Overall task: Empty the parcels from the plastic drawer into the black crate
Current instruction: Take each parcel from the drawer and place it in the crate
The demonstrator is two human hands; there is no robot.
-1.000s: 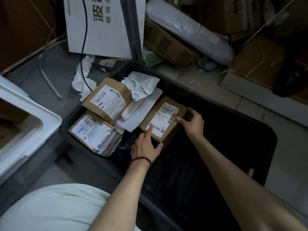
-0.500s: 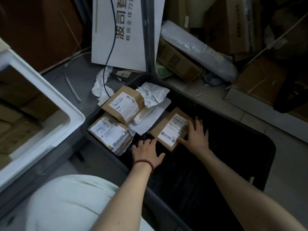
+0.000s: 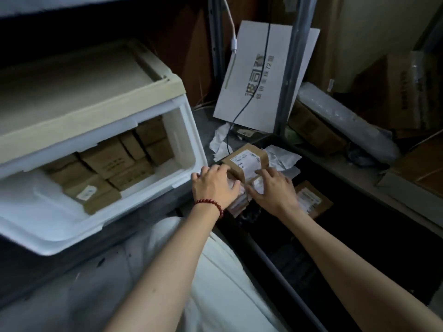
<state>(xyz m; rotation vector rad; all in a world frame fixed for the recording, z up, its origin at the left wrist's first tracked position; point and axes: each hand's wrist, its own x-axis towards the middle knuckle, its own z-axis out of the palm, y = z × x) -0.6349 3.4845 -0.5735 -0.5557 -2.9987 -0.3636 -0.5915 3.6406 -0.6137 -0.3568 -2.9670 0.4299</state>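
As the head camera looks down, I see the white plastic drawer (image 3: pixel 189 130) pulled open on the left. Brown cardboard parcels (image 3: pixel 107 161) are packed tightly across its far half, and one near the front carries a pale label. To the right sits the black crate (image 3: pixel 347 248), its floor mostly dark and hard to read.

Both hands are at the crate's far left corner. The left hand (image 3: pixel 212 185), with a red bead bracelet (image 3: pixel 211 203) on its wrist, lies over the left side of a small stack. Its fingers are close together and only lightly bent, and the thumb points toward the other hand. The right hand (image 3: pixel 271 188) rests on the stack's right side, fingers a little spread and laid flat, with the forefinger on the white label of the brown labelled top box (image 3: pixel 247 159). Under both palms is a flatter taped parcel (image 3: pixel 236 204), but blur keeps me from telling whether either hand truly grips it.

A third labelled brown parcel (image 3: pixel 311 200) lies in the crate just right of the right wrist. Crumpled white paper (image 3: pixel 282 156) sits behind the stack. Beyond that, a white printed cardboard sheet (image 3: pixel 259 75) leans upright, with a thin black cable (image 3: pixel 247 101) hanging across it.
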